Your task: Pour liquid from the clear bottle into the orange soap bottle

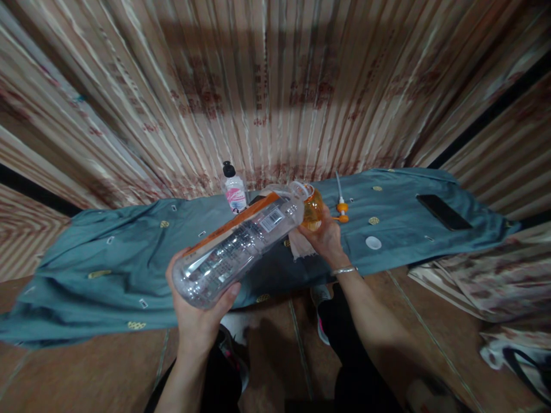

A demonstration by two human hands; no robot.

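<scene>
My left hand (pixel 202 315) is wrapped round the base of a large clear plastic bottle (pixel 241 246) with an orange-edged label and a barcode. The bottle tilts up and to the right, its neck at the mouth of a smaller amber bottle (pixel 313 211). That amber bottle is gripped in my right hand (pixel 325 235); a bracelet circles the wrist. I cannot make out any liquid passing between them. An orange pump head (pixel 342 209) with a pale tube lies just right of my right hand. Near it lies a white round cap (pixel 373 242).
A teal patterned cloth (pixel 129 246) covers the narrow surface. A white and pink bottle with a black top (pixel 235 192) stands at the back. A pinkish cloth (pixel 301 245) lies under my right hand. A dark phone (pixel 443 212) rests at the right. Corrugated cardboard (pixel 275 86) rises behind.
</scene>
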